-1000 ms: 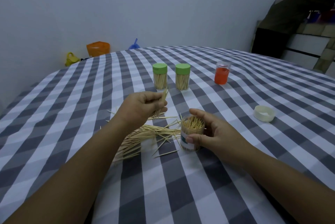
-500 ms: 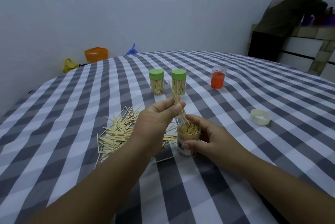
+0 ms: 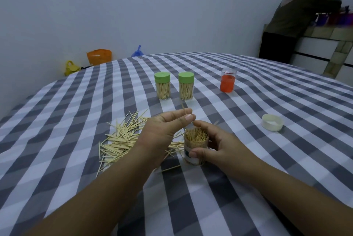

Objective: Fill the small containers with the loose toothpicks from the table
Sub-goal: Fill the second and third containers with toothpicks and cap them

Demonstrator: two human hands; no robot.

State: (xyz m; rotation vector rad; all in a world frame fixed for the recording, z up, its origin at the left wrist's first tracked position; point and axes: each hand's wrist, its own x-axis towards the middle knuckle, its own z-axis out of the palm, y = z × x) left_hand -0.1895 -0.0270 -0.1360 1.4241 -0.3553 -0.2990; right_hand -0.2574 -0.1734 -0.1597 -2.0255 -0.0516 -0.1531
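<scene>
A small clear open container (image 3: 194,151), nearly full of toothpicks, stands on the checked tablecloth (image 3: 76,159). My right hand (image 3: 219,145) grips its side with thumb and fingers. My left hand (image 3: 164,130) hovers just above and left of its mouth, pinching a thin toothpick (image 3: 185,111) between thumb and forefinger; the pick's lower end points down at the container. A loose heap of toothpicks (image 3: 122,140) lies on the cloth left of the container, partly hidden by my left wrist.
Two filled containers with green lids (image 3: 162,87) (image 3: 186,87) stand further back. A clear jar with orange inside (image 3: 227,81) sits right of them. A white lid (image 3: 272,122) lies at right. A person stands at a counter, far right.
My left hand carried its toothpicks from the heap over to the container mouth; the bundle it held half a second ago is down to about one pick. My right hand kept hold of the container.
</scene>
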